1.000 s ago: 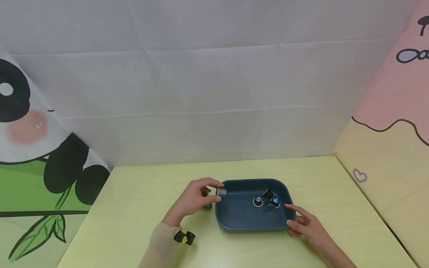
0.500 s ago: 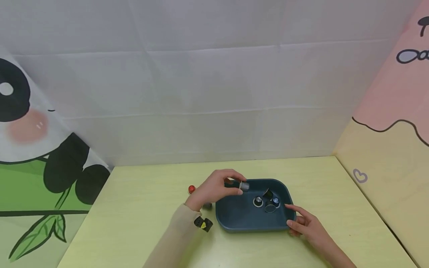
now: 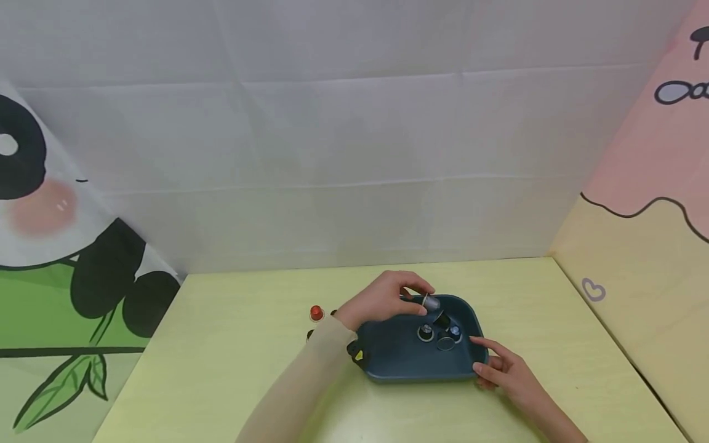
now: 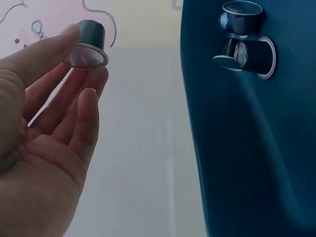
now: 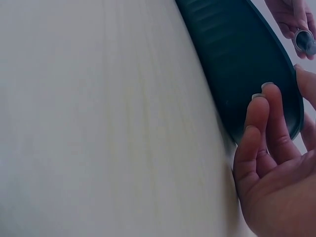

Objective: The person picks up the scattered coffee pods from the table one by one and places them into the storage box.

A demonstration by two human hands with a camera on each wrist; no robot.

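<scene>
Hands [image 3: 386, 300] [image 3: 503, 364] on one capsule [image 3: 432, 302], one tray [image 3: 394, 363]

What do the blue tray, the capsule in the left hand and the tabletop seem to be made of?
Blue tray: probably plastic with a satin finish, from its even colour and seamless rounded corners; coated metal is possible.
Capsule in the left hand: likely thin metal, given its smooth sheen and bright rim.
Tabletop: perhaps wood or laminate; faint grain lines, soft shine.

The yellow table [image 3: 210, 369] carries a blue tray [image 3: 399, 363], touching the right hand [image 3: 506, 367]. Left of the left hand [image 3: 388, 299] lie a red capsule [image 3: 316, 313] and dark, mostly hidden objects [image 3: 310, 334].
</scene>
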